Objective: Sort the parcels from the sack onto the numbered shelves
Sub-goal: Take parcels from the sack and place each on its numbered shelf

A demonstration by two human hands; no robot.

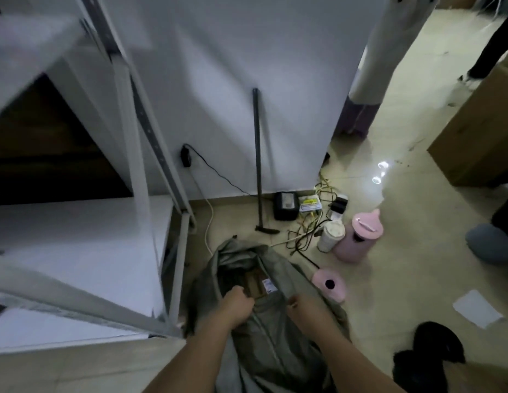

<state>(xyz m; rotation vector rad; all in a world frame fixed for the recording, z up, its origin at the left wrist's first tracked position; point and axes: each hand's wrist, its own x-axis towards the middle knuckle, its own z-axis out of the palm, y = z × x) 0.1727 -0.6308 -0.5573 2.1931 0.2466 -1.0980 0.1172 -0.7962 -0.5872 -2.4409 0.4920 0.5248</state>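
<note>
Sack (264, 330) of grey fabric lies on the floor near you, just right of the white shelving (77, 239). From the head camera, your left hand (235, 306) curls round the sack's left rim and your right hand (299, 304) pinches the right rim, holding the mouth apart. Inside sits a brown parcel (257, 283) with a white label. A pink jug (357, 239) stands farther right.

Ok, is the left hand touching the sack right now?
Touching. The head view shows the left hand with its fingers curled over the edge of the grey sack at its open mouth, no gap between them, just beside the brown parcel inside.
</note>
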